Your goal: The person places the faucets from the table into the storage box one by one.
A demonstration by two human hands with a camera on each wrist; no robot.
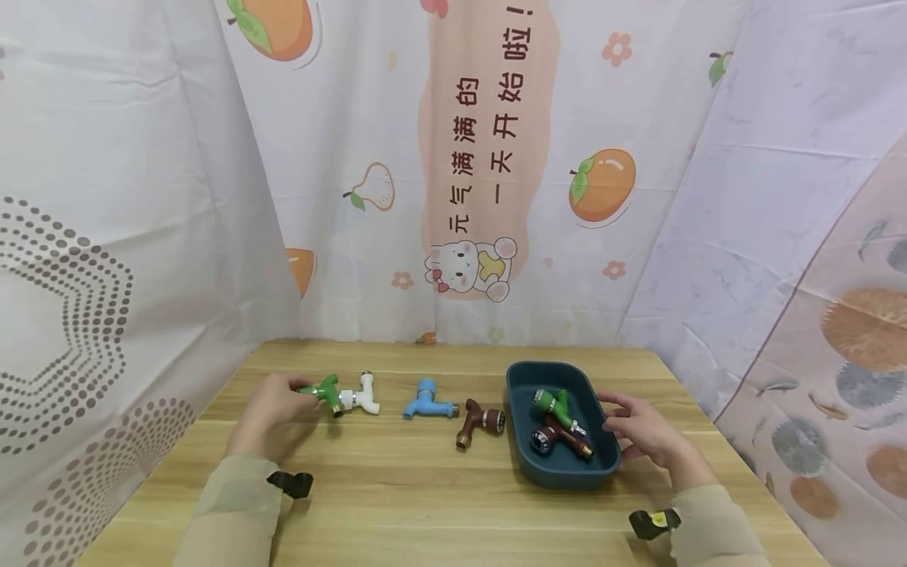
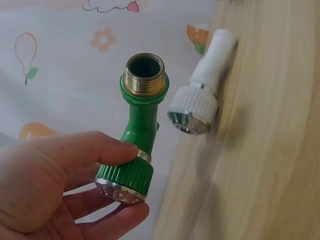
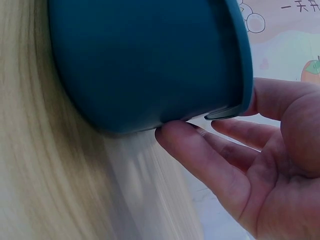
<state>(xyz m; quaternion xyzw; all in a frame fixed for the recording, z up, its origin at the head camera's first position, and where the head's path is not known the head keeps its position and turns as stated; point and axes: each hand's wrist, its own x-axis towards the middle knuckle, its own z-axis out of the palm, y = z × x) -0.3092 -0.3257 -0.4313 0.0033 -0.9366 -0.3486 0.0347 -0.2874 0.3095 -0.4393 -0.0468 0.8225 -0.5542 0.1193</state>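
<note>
Head view showed the left hand (image 1: 278, 400) pinching a green plastic tap with a threaded brass outlet (image 1: 328, 392), held just beside a white plastic tap (image 1: 365, 395) at the left of the wood-grain table (image 1: 383, 504). Right of these lay a light-blue plastic tap (image 1: 428, 404) and a dark-red tap (image 1: 475, 421). Loosely spread, the right hand (image 1: 643, 428) touched the right side of a dark-teal rounded bin (image 1: 567, 477), which contained a second green tap (image 1: 557, 406) and a second dark-red tap (image 1: 565, 439).

Two taps (image 1: 560, 409) lie in the tray (image 1: 567, 477), right of four other taps (image 1: 428, 405).
</note>
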